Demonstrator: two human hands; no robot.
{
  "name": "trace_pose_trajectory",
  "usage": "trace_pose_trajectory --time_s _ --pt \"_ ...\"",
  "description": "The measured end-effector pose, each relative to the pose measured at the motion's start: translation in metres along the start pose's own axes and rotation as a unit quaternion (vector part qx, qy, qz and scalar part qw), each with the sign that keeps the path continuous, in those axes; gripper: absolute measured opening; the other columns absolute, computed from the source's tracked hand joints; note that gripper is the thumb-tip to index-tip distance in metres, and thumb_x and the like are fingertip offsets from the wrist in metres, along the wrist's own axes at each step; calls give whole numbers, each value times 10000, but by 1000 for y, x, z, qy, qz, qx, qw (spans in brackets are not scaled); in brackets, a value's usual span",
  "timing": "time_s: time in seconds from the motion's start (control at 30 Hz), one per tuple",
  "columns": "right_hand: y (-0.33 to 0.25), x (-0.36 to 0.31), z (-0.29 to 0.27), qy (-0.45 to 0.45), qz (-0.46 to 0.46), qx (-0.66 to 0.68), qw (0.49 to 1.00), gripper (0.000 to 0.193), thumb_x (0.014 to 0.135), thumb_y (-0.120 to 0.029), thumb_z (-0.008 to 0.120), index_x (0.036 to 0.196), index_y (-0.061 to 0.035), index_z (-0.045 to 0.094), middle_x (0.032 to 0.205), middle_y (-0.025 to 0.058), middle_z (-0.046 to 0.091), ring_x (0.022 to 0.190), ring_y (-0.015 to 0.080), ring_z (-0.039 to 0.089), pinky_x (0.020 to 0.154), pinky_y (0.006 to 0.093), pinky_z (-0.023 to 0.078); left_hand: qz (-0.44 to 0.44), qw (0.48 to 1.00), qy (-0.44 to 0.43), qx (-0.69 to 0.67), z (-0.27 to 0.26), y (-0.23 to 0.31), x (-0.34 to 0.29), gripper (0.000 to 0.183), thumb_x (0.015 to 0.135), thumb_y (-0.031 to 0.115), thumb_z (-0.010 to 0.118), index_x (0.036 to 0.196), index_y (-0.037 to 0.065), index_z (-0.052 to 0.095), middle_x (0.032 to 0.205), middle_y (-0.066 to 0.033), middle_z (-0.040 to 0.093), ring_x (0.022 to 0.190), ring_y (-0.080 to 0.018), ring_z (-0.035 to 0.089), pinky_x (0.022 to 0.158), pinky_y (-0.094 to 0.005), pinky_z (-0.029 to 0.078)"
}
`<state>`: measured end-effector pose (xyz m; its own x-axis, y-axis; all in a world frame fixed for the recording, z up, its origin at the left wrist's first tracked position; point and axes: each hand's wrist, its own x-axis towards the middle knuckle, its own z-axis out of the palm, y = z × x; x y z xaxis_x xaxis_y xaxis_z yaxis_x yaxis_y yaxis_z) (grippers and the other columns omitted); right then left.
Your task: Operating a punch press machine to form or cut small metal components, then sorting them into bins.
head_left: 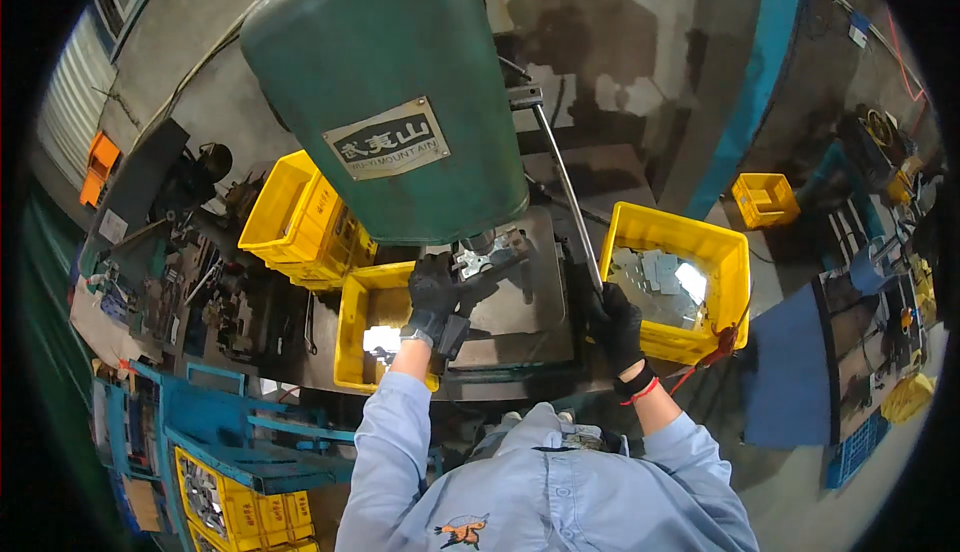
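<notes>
My right hand [613, 322], in a black glove, is wrapped round the lower end of a long metal lever [568, 192]. The lever slants up to the side of a green machine head [390, 92]. In front of that head is my left hand [433, 290], also black-gloved, beside a shiny metal plate [476, 258] at a dark fixture [505, 252]. Its fingers point toward the plate, but the dark glove hides whether they pinch it. The fixture rests on the grey machine table [540, 302]; the machine head hides part of this work area from above.
Left of the table stands a yellow bin [350, 327] with shiny plates; stacked yellow bins [300, 217] are behind it. A larger yellow bin [735, 297] of flat plates is at my right. Tools clutter the left bench [235, 302]. A blue cart [205, 412] stands lower left.
</notes>
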<state>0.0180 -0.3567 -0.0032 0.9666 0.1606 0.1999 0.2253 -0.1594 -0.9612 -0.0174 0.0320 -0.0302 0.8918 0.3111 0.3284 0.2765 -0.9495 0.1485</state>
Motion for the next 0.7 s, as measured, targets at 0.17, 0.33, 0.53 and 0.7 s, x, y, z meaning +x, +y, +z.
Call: trace_pose_trajectory --time_s 0.17,0.33,0.53,0.7 --pt "-20 -7 -11 17 14 -29 999 134 1063 -170 731 1091 -39 738 812 212 704 709 332 720 647 435 511 9 999 33 -31 -10 24 -1 524 795 464 856 1165 108 752 1067 -195 725 1029 -421 699 860 -555 574" --pt "-32 -9 -18 1 119 135 984 162 1081 -153 711 1135 -3 739 902 146 771 786 235 696 716 386 525 31 993 96 -56 -13 26 -10 447 827 427 837 1133 110 759 1031 -188 730 983 -409 707 839 -543 570" --pt "-48 -14 -17 11 96 18 995 130 1071 -93 733 1138 18 733 898 77 753 839 150 659 738 350 516 13 997 -51 -62 -27 18 3 991 665 870 823 1166 19 746 1044 -232 758 976 -416 733 857 -506 584" --pt "-88 -18 -28 -11 91 -26 995 193 1092 -123 713 1256 -22 731 844 34 704 748 116 630 658 320 506 39 995 7 -88 -29 12 2 877 717 815 835 1105 32 756 990 -208 745 906 -413 725 806 -524 579"
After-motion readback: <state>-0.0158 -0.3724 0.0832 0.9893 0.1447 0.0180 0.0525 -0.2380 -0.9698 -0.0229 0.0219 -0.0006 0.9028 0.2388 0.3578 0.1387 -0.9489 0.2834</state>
